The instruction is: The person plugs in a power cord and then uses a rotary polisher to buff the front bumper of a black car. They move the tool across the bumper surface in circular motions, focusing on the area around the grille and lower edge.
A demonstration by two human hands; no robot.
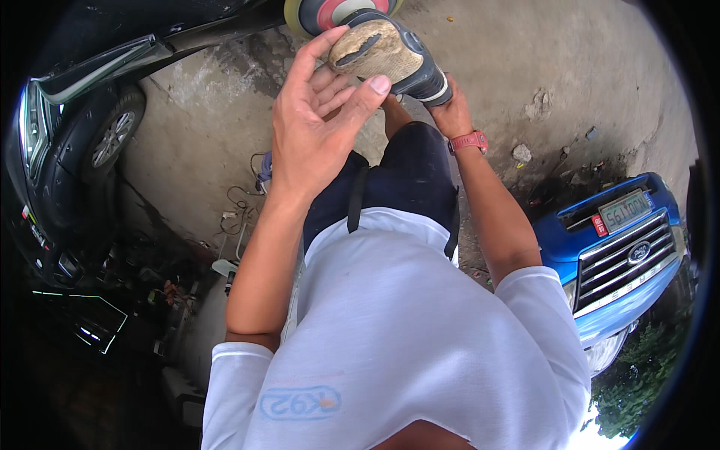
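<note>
A power polisher (430,64) with a worn tan cover (377,53) over its head lies across the top of the view. My right hand (453,109), with a red watch on the wrist, is closed around its dark body. At the head, the index fingertip and thumb of my left hand (323,107) meet or overlap the cover's edges, the other fingers curled below; whether they grip is unclear. Beyond the head shows the round pad (337,11), pink and white with a yellow-green rim, partly hidden. It is close to the lower edge of a dark car body panel (225,28).
A dark car with its wheel (115,135) stands at the left. To the right is a blue Ford vehicle (596,298). Cords (242,205) lie on the rough concrete floor by my left forearm; a stone (521,152) and debris lie right of my legs.
</note>
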